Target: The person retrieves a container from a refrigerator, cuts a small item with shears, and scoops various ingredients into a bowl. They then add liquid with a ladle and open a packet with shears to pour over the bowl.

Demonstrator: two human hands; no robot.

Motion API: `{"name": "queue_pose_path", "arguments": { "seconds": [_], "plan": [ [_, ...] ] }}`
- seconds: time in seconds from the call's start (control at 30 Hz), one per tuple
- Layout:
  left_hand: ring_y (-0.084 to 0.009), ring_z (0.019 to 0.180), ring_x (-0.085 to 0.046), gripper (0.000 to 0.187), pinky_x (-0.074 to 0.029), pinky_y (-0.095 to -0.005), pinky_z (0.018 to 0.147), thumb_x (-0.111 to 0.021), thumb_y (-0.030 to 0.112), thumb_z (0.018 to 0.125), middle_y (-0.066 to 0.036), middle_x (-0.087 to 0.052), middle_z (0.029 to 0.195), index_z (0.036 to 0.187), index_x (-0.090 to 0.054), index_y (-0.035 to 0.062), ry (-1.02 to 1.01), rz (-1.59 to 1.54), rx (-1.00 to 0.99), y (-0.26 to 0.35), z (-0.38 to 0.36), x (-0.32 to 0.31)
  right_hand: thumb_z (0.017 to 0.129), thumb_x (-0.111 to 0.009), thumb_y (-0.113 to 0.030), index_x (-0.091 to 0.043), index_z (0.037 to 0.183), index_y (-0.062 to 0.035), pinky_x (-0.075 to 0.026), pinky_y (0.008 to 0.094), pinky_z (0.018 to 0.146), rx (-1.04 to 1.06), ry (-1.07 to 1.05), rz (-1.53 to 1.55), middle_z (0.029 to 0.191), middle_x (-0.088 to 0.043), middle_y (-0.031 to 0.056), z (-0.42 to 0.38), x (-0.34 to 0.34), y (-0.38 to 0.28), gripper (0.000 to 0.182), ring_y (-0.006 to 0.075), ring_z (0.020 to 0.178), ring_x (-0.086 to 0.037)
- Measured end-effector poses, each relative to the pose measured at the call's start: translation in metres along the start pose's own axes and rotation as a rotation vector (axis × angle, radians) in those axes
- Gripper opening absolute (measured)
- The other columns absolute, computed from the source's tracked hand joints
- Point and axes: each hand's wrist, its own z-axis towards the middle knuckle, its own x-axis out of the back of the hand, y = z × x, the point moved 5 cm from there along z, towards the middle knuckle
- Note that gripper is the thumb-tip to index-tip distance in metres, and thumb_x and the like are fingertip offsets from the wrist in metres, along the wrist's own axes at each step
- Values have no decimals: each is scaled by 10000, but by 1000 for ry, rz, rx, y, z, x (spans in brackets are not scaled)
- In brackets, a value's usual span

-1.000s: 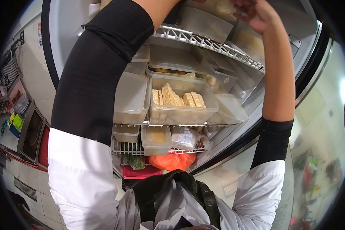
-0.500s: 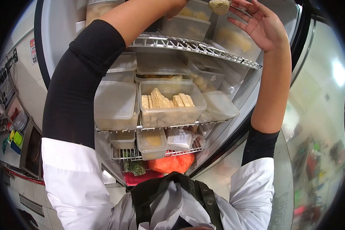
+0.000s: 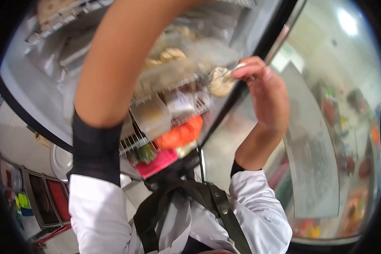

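My right hand [image 3: 269, 91] is raised at the edge of the fridge opening. Its fingers and thumb pinch the gathered neck of a small clear plastic bag [image 3: 221, 83] with beige contents, which hangs from them. What is inside is too blurred to name. My left forearm [image 3: 114, 67] reaches up across the fridge, and the hand lies beyond the top edge of the view. Behind the arm, a clear plastic container [image 3: 156, 80] with beige slices [image 3: 172, 54] stands on a wire shelf, smeared by motion.
Lower in the fridge are a lidded container [image 3: 151, 116], a white packet [image 3: 180, 103], an orange plastic bag [image 3: 181, 132], a green vegetable bundle [image 3: 147, 153] and a pink tray [image 3: 158, 164]. The open glass door [image 3: 315, 156] stands at the right. A metal rack [image 3: 42, 197] is at lower left.
My right hand has come down from the upper shelf with the small bag, towards the door side. The view has turned and tilted, and my left hand has left it.
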Motion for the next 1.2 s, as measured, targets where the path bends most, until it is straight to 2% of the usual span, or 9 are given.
{"name": "queue_pose_path", "arguments": {
  "seconds": [0.2,0.27,0.43,0.5,0.6,0.7,0.8,0.93,1.2],
  "plan": [
    [-267,858,-607,317,-451,-350,794,-693,106,668,-140,-651,904,963,-647,-1,-416,-390,54,47,-203,-83,931,-443,-183,-619,800,17,-390,303,790,-238,183,-193,837,-562,70,-144,-9,26,296,167,853,-522],
    [-329,800,-584,289,-450,-364,756,-707,191,708,-166,-616,836,923,-647,7,-438,-566,135,60,-248,-97,928,-449,-146,-600,764,13,-415,303,737,-304,224,-94,777,-563,60,-180,-24,28,274,162,789,-547],
    [-191,724,-575,208,-466,-345,759,-700,43,670,-102,-602,778,849,-615,-18,-333,-461,407,112,-340,-85,826,-572,-137,-597,711,-11,-368,374,713,-111,269,-618,666,-529,105,-241,-73,-20,172,278,693,-478],
    [-157,700,-546,164,-464,-341,787,-676,19,675,-70,-581,743,812,-596,-22,-343,-479,431,125,-370,-80,822,-575,-152,-617,775,-11,-362,380,737,-111,271,-475,686,-510,103,-281,-102,-30,155,281,758,-453],
    [-147,694,-536,130,-446,-368,863,-671,19,684,-58,-571,709,771,-583,-20,-495,-639,442,185,-416,-74,786,-601,-117,-617,959,-37,-374,385,806,-222,203,-755,925,-523,123,-355,-123,-92,190,287,846,-467],
    [-166,701,-580,94,-412,-433,932,-688,36,697,-66,-608,684,721,-605,-1,-616,-776,379,259,-430,-71,752,-641,-82,-596,985,-23,-369,399,891,-67,525,-866,1056,-461,151,-417,-110,-174,244,294,1031,-440],
    [-200,708,-623,63,-425,-445,903,-693,43,693,-64,-653,708,717,-636,27,-784,-914,198,320,-449,-76,738,-703,-174,-250,1354,41,-290,391,1018,-110,997,-1366,1288,-357,237,-471,-74,-239,794,345,1212,-356],
    [-225,734,-638,44,-433,-410,881,-665,49,684,-80,-666,748,717,-638,37,-925,-1055,-7,383,-466,-70,702,-739,-388,-193,1356,76,-248,392,1061,-355,755,-665,1344,-307,296,-497,-37,-165,970,376,1277,-307],
    [-259,818,-621,155,-458,-357,768,-632,0,646,-123,-650,800,797,-661,20,-1276,-1134,-94,401,-530,-89,694,-723,-484,-198,1363,75,-240,386,1069,-377,555,-745,1348,-306,297,-478,-99,-167,1019,374,1287,-299]
  ]
}}
